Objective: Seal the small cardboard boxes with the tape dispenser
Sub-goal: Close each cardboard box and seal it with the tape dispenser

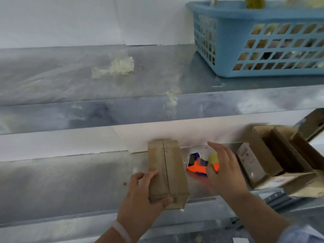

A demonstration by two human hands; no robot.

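Setting: a grey metal surface (pixel 70 181) ran below a metal shelf (pixel 70 76), with a white wall behind.
Shelf: it carried a blue basket (pixel 228 18) at the right and crumpled tape scraps (pixel 115 66).
Small cardboard box (pixel 166 172): it lay closed on the surface, flap seam facing up, probably so that tape could run along the seam.
Left hand (pixel 138 199): it gripped the box's near end, fingers on the left side and thumb across the front, apparently to steady it.
Tape dispenser (pixel 196 168): orange and blue, it lay on the surface just right of the box.
Right hand (pixel 222 169): its fingers were spread over the dispenser; blur hid whether they touched it. It looked poised to take hold.
Open boxes (pixel 280 155): they sat further right with their flaps up, seemingly waiting to be sealed.
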